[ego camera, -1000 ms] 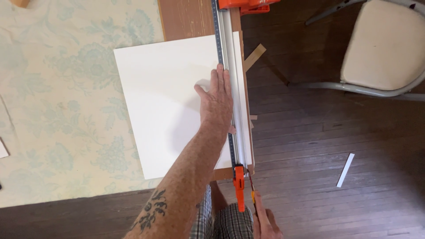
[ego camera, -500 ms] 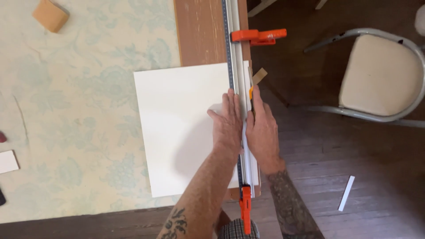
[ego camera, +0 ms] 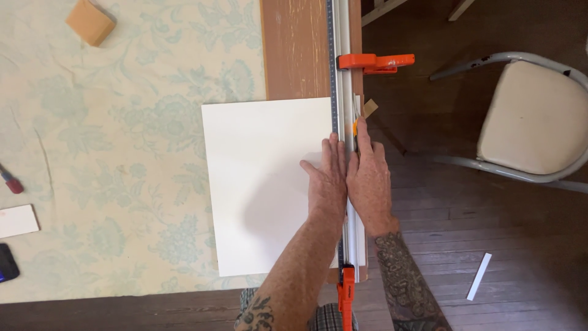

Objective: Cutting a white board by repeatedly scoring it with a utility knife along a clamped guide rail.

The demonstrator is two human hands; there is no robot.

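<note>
Seen from above: bench (ego camera: 122, 184) draped in a pale floral cloth, with a bare brown wooden strip (ego camera: 297, 49) along its right side. Beyond the bench edge, dark plank floor (ego camera: 490, 233) and a cushioned metal-frame chair (ego camera: 530, 116) at upper right.

Lying flat on the bench, a large white board (ego camera: 257, 190), its right edge tucked under a long metal straightedge (ego camera: 342, 55) running top to bottom along the bench's right side. Held down by two orange clamps: one (ego camera: 373, 61) at the far end, jutting out to the right, another (ego camera: 346, 297) at the near end by the bench edge.

Left hand (ego camera: 326, 181) pressed palm-down on the white board, fingers (ego camera: 334, 150) straight and together, flat, gripping nothing, lying right against the straightedge. Right hand (ego camera: 369, 178) just beside it, touching it, on the other side of the straightedge, index finger extended forward along a small knife (ego camera: 354, 125) with an orange body; remaining fingers curled around it, blade too small to make out. Both forearms tattooed.

Smaller items: tan block (ego camera: 90, 21) at the upper left of the cloth, a white strip (ego camera: 17, 220) and a dark object (ego camera: 7, 263) at the left edge, a red-tipped tool (ego camera: 11, 182) above them, a narrow white offcut (ego camera: 479, 276) on the floor, a scrap of brown tape (ego camera: 370, 108) near the knife.
</note>
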